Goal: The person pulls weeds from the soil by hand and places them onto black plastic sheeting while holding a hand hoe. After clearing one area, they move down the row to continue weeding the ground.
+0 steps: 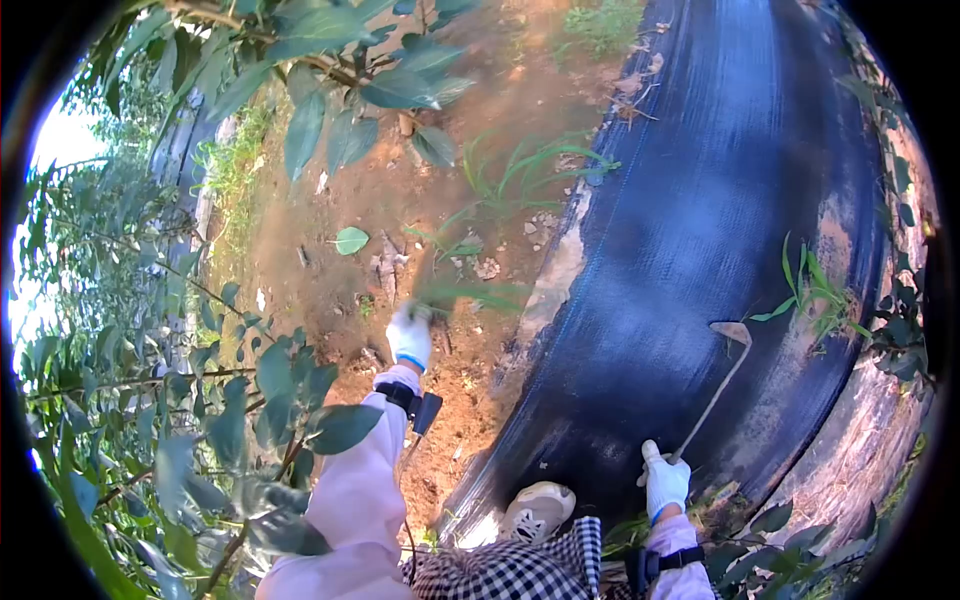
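My left hand (410,335), in a white glove, is stretched forward low over the bare soil. Its fingers are smeared by motion, so whether they grip anything cannot be made out. Blurred green grass blades (480,295) lie just beside its fingertips. On the right, my right hand (666,482), also white-gloved, is closed around the near end of a hand hoe (715,400). The hoe has a thin shaft and a small angled blade, which rests over the black plastic sheet (640,330). The handle inside my fist is hidden.
A grass tuft (820,295) grows at the sheet's right side, near the hoe blade. More grass (530,170) stands along its left edge. Leafy branches (230,440) crowd the left and hang at the top (350,80). My shoe (538,512) is on the sheet.
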A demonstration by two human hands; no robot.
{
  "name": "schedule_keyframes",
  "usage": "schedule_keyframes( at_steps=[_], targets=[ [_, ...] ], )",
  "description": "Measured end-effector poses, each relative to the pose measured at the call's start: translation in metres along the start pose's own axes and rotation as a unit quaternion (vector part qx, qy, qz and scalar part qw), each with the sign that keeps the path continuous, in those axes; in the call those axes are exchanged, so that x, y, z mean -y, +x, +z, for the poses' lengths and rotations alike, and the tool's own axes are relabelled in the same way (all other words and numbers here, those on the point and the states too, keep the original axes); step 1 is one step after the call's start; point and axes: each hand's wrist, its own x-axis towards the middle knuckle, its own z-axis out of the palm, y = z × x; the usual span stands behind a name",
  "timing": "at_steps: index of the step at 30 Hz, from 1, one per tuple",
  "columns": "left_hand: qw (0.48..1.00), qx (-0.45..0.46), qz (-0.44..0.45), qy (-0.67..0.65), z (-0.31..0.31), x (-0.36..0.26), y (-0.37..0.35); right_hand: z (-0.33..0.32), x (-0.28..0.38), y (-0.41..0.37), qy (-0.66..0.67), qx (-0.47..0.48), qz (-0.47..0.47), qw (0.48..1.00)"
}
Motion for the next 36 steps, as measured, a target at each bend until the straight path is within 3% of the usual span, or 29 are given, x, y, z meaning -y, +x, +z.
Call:
schedule_keyframes(
  at_steps=[1,2,5,7,8,11,12,13,15,17,18,19,21,22,25,26,27,29,31,33,35,36],
  targets=[
    [0.991,-0.060,-0.038,-0.115,0.006,-0.015,0.011,0.000,0.001,-0.001,0.004,-0.001,0.005,1.000],
    [0.988,0.002,-0.120,-0.094,0.002,-0.029,0.028,0.000,0.002,-0.002,0.006,-0.001,0.011,1.000],
    [0.992,0.038,0.095,0.072,0.032,-0.061,0.069,0.000,0.002,0.000,0.013,0.004,0.010,1.000],
    [0.930,0.002,0.277,0.243,0.054,-0.078,0.079,-0.001,0.001,0.000,0.012,0.002,0.011,1.000],
    [0.943,0.037,0.209,0.255,0.057,-0.084,0.081,-0.001,0.000,0.000,0.030,0.003,0.013,0.999],
    [0.992,0.079,0.055,0.076,0.052,-0.087,0.093,-0.002,0.000,0.000,0.035,0.008,0.019,0.999],
    [0.997,0.032,0.071,0.006,0.053,-0.063,0.104,-0.001,-0.001,0.000,0.054,0.011,0.020,0.998],
    [0.982,0.037,-0.092,-0.162,0.036,-0.100,0.086,-0.001,0.000,-0.001,0.053,0.010,0.024,0.998],
    [0.984,0.058,-0.098,-0.135,0.014,-0.080,0.080,-0.001,0.004,-0.002,0.049,0.010,0.030,0.998],
    [0.980,0.186,-0.067,-0.022,0.017,-0.050,0.073,-0.002,0.002,-0.001,0.027,0.011,0.024,0.999],
    [0.991,0.132,-0.015,0.012,0.027,-0.094,0.046,-0.003,0.001,0.000,0.015,0.010,0.022,1.000],
    [0.975,0.105,0.108,0.160,0.042,-0.090,0.045,-0.003,0.003,0.001,0.029,0.011,0.026,0.999],
    [0.958,0.106,0.077,0.254,0.061,-0.133,0.027,-0.003,0.003,-0.001,0.050,0.013,0.038,0.998],
    [0.950,0.103,0.105,0.277,0.068,-0.116,0.036,-0.003,0.000,-0.003,0.045,0.012,0.041,0.998],
    [0.990,0.131,0.033,0.032,0.063,-0.089,0.058,-0.003,0.005,-0.001,0.034,0.009,0.034,0.999],
    [0.996,0.071,0.053,-0.017,0.058,-0.078,0.071,-0.004,0.007,-0.003,0.025,0.009,0.034,0.999],
    [0.993,0.021,-0.053,-0.107,0.053,-0.073,0.082,-0.005,0.008,-0.004,0.015,0.010,0.037,0.999],
    [0.995,0.055,-0.032,-0.082,0.047,-0.071,0.091,-0.005,0.007,-0.004,0.027,0.018,0.044,0.999],
    [0.967,0.016,0.153,0.204,0.061,-0.092,0.077,-0.004,0.008,-0.002,0.033,0.020,0.040,0.998],
    [0.929,0.025,0.212,0.303,0.073,-0.096,0.075,-0.004,0.006,-0.002,0.031,0.014,0.034,0.999],
    [0.957,0.082,0.153,0.232,0.082,-0.086,0.086,-0.004,0.006,-0.004,0.024,0.010,0.034,0.999],
    [0.990,0.131,-0.034,-0.027,0.075,-0.108,0.081,-0.004,0.007,-0.003,0.023,0.008,0.034,0.999]
  ],
)
